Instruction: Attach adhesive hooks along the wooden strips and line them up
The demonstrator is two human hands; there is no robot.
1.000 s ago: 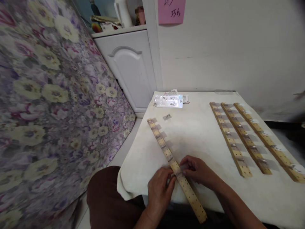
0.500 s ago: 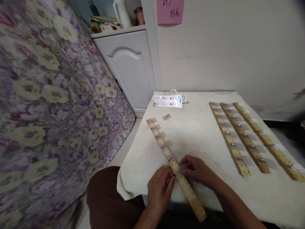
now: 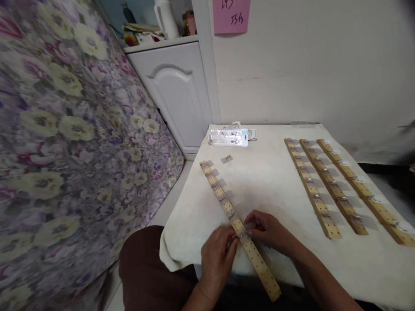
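Left hand (image 3: pixel 218 255) first: it's curled in tight, thumb and fingertips pinched against the left edge of the wooden strip (image 3: pixel 223 203), and my right hand (image 3: pixel 268 231) is doing the same from the other side, fingers closed on the strip's right edge. So both hands are gripping the strip at the same spot, about two thirds of the way down it. There's something tiny and shiny right between the fingertips, but honestly it's too small for me to make out. The strip itself is the long pale one full of little holes. It lies flat on the white-covered table (image 3: pixel 269 177), running from about 11 o'clock at the far end to 5 o'clock at the near end, which pokes out past the table edge. A few small metal bits sit along its far half. Off at 2 o'clock from the hands, well apart, three more strips (image 3: pixel 330 185) lie side by side with fittings on them. Up at 12 o'clock there's a clear blister pack (image 3: pixel 228 137) near the far edge, with a small loose piece (image 3: pixel 227 159) just in front of it. Floral mattress (image 3: pixel 71 129) fills everything at 9 o'clock, with a white cabinet (image 3: pixel 175 90) behind it.
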